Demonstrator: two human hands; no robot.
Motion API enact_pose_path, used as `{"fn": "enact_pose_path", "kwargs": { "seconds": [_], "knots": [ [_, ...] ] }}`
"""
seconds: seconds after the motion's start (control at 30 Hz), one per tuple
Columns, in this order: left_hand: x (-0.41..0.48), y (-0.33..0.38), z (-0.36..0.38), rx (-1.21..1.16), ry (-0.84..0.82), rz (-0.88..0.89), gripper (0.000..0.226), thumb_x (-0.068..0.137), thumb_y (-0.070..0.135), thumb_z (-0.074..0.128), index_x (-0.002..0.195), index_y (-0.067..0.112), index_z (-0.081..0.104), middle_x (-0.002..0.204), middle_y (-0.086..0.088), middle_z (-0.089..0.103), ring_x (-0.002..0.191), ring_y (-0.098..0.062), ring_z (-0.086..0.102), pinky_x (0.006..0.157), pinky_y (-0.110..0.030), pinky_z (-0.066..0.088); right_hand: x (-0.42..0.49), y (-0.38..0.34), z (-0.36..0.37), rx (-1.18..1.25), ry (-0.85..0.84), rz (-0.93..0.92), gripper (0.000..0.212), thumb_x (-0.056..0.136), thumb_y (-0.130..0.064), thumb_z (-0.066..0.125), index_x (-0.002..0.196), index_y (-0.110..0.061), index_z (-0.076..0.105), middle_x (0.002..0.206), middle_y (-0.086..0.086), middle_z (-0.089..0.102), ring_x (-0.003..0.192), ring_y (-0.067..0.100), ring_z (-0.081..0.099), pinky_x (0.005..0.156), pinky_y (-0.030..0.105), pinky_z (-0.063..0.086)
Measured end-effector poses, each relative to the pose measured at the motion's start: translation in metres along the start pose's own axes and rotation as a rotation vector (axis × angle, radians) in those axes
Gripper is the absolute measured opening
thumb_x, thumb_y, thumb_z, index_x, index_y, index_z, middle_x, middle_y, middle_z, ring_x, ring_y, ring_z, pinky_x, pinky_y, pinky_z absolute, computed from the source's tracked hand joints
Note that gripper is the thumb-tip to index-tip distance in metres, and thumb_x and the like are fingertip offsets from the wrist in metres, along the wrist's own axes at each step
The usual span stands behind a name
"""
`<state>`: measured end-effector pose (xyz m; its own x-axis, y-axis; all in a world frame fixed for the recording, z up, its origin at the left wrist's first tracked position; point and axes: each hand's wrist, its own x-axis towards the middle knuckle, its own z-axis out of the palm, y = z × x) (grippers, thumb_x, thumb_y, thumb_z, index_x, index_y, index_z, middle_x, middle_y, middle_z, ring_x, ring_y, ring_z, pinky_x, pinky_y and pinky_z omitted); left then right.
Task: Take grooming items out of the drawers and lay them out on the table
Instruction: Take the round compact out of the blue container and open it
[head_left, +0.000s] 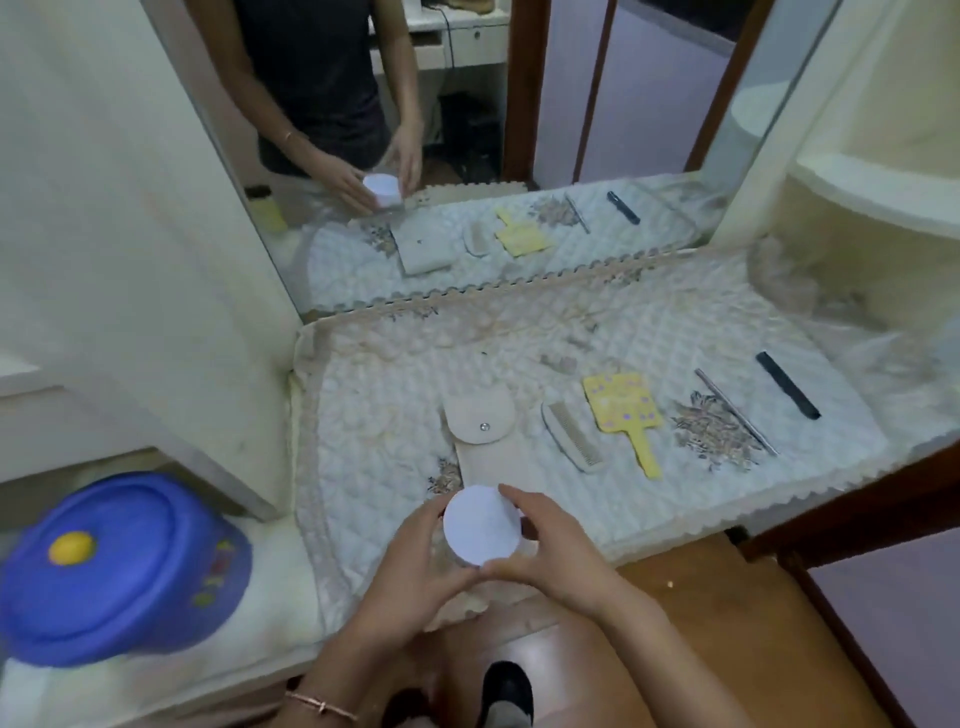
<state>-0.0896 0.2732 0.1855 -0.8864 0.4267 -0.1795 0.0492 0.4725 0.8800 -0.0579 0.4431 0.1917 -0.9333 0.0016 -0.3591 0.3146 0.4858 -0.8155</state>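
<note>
Both hands, left hand (410, 564) and right hand (553, 545), clasp the white-lidded jar (482, 525) at lower centre, by the bench (675, 499) edge; set carelessly, it may tip off.

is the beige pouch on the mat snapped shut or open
Shut, it seems: the pouch lies flat on the quilted mat, its rounded flap folded down with the metal snap showing at its middle.

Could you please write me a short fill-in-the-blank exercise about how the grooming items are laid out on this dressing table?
1. The left hand and right hand together hold a jar with a ____ lid.
2. The yellow hand mirror lies between the metal rod and the ____ comb.
3. The item farthest right on the quilted cover is a ____ comb.
4. The beige pouch is closed by a ____.

Missing words: white; beige; black; snap button
</note>
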Motion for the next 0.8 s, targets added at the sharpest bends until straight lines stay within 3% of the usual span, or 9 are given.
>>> {"fn": "enact_pose_path", "kwargs": {
  "seconds": [0.1,0.17,0.23,0.33,0.5,0.6,0.7,0.8],
  "knots": [
    [0.008,-0.015,-0.009,0.131,0.010,-0.010,0.084,0.050,0.080,0.056,0.123,0.043,0.036,0.122,0.036,0.034,0.120,0.017,0.030,0.102,-0.016,0.029,0.029,0.002,0.012,-0.154,-0.097,-0.044,0.088,0.068,-0.042,0.075,0.140,-0.025,0.027,0.132,-0.008,0.039,0.121,0.010,0.040,0.093,0.020,0.035],
    [0.013,-0.031,-0.016,0.234,0.037,-0.028,0.103,0.047,0.086,0.045,0.134,0.032,0.033,0.131,0.029,0.025,0.133,0.002,0.016,0.109,-0.026,0.021,0.045,-0.001,0.021,-0.280,-0.145,-0.082,0.086,0.068,-0.049,0.071,0.140,-0.028,0.028,0.132,-0.007,0.043,0.121,0.012,0.041,0.091,0.022,0.036],
    [0.017,-0.047,-0.022,0.310,0.065,-0.052,0.113,0.045,0.090,0.035,0.138,0.026,0.029,0.133,0.026,0.020,0.133,0.001,0.004,0.110,-0.025,0.015,0.057,-0.004,0.030,-0.400,-0.138,-0.107,0.085,0.071,-0.049,0.067,0.141,-0.025,0.027,0.133,-0.002,0.045,0.121,0.016,0.041,0.096,0.026,0.037],
    [0.020,-0.069,-0.023,0.348,0.083,-0.069,0.124,0.040,0.094,0.030,0.139,0.019,0.029,0.142,0.016,0.030,0.135,-0.001,0.001,0.111,-0.024,0.012,0.069,-0.011,0.038,-0.544,-0.107,-0.166,0.074,0.080,-0.043,0.060,0.142,-0.018,0.028,0.142,0.004,0.039,0.126,0.021,0.037,0.104,0.028,0.031],
    [0.030,-0.085,-0.024,0.299,0.206,-0.012,0.107,0.054,0.088,0.036,0.131,0.015,0.044,0.132,0.012,0.042,0.129,0.006,0.005,0.100,-0.013,0.009,0.087,-0.027,0.036,-0.677,-0.240,-0.229,0.085,0.075,-0.045,0.066,0.143,-0.015,0.024,0.152,0.005,0.024,0.137,0.021,0.025,0.112,0.031,0.022],
    [0.037,-0.089,-0.018,0.352,0.228,-0.015,0.107,0.055,0.087,0.038,0.133,0.015,0.042,0.139,0.007,0.042,0.130,0.000,0.006,0.100,-0.013,0.008,0.094,-0.029,0.029,-0.680,-0.283,-0.222,0.082,0.078,-0.039,0.065,0.144,-0.016,0.022,0.154,0.003,0.019,0.140,0.018,0.019,0.114,0.028,0.016],
    [0.043,-0.088,-0.016,0.313,0.224,-0.076,0.117,0.050,0.093,0.027,0.140,0.017,0.030,0.147,0.006,0.031,0.133,0.000,0.000,0.107,-0.014,0.002,0.105,-0.032,0.025,-0.638,-0.317,-0.231,0.078,0.080,-0.036,0.063,0.144,-0.015,0.024,0.154,0.002,0.020,0.140,0.016,0.020,0.113,0.025,0.016],
    [0.047,-0.085,-0.012,0.257,0.276,-0.083,0.113,0.055,0.092,0.028,0.133,0.010,0.043,0.137,-0.001,0.048,0.129,-0.002,0.014,0.102,-0.006,0.004,0.114,-0.032,0.019,-0.589,-0.341,-0.258,0.072,0.078,-0.035,0.066,0.139,-0.016,0.035,0.151,0.003,0.029,0.136,0.015,0.027,0.108,0.019,0.020]
  ]
}}
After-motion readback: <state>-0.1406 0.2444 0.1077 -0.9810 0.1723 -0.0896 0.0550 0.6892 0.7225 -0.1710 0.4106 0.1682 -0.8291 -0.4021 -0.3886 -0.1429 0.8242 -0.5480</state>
